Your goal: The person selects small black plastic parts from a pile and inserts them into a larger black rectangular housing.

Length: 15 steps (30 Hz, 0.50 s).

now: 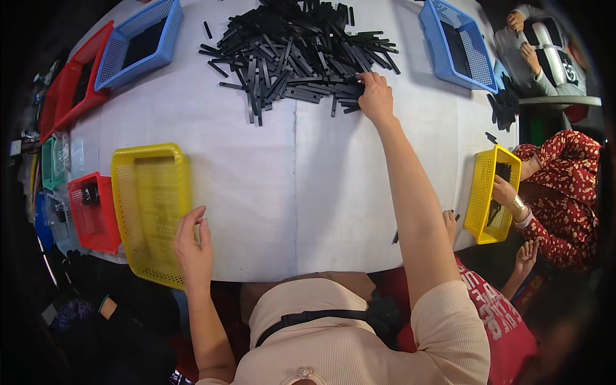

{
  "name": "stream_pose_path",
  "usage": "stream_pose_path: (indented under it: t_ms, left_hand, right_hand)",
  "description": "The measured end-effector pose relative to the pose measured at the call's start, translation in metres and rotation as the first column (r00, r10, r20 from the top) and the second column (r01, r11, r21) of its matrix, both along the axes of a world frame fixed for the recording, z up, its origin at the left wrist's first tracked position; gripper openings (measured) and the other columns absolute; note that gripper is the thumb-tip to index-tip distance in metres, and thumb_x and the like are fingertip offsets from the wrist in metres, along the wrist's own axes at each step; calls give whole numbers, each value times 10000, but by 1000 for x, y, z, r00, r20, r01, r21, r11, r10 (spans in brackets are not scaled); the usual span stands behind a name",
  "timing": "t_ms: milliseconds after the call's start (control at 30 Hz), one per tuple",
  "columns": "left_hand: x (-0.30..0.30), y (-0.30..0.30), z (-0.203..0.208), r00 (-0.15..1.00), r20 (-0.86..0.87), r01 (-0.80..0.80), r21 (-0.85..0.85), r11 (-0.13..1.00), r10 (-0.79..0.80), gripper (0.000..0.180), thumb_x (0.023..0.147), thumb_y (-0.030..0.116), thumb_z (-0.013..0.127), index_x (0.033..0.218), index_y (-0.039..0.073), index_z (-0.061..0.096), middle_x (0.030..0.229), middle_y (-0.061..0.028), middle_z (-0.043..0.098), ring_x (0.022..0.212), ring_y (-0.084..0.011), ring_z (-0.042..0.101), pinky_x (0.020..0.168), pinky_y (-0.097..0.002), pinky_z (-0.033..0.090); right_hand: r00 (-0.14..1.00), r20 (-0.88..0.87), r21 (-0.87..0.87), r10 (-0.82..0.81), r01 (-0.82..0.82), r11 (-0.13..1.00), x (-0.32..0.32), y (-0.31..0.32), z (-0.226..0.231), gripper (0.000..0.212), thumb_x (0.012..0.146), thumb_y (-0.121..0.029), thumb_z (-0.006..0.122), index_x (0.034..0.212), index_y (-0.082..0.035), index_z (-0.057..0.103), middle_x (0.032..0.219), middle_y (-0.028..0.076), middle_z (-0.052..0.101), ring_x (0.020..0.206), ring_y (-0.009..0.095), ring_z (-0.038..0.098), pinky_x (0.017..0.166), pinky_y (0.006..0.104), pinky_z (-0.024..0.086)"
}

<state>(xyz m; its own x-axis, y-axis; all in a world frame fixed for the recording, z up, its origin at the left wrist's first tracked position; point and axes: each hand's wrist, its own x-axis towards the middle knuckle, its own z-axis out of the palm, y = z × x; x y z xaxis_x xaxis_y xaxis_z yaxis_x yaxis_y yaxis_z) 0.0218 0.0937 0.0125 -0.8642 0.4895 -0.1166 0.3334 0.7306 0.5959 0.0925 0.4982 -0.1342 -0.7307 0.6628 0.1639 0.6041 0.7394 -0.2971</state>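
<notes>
Many slim black strips (295,58) are lying heaped on a white table (256,173); the right hand (377,99) is touching them (grip unclear), the half-spread left hand (195,247) hovering beside a yellow perforated basket (146,150).

"What covers the table (256,205)?"
"A white sheet-like surface, with a heap of black strips (295,58) at the far middle, some straggling around it."
"And the baskets?"
"One blue basket (170,32) left of the heap, another blue basket (434,48) right; a yellow basket (184,186) overlaps the near-left edge."
</notes>
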Motion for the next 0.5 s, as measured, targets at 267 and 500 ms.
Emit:
stream_pose_path:
  t_ms: [267,500]
  left_hand:
    - [22,31,-7,983,133,128,-23,991,-124,192,810,37,498,991,16,561,931,-132,580,860,-272,563,750,-337,438]
    - [36,30,-19,960,151,236,18,971,-236,186,814,51,497,986,27,563,940,-126,586,875,-288,564,753,-345,446]
  right_hand:
    - [995,103,-114,-19,31,993,21,-49,0,243,697,3,507,916,-97,537,886,60,553,874,252,532,697,399,405]
    - [996,79,-508,37,8,861,65,-124,27,318,672,75,450,933,-61,570,880,97,583,791,250,577,682,344,459]
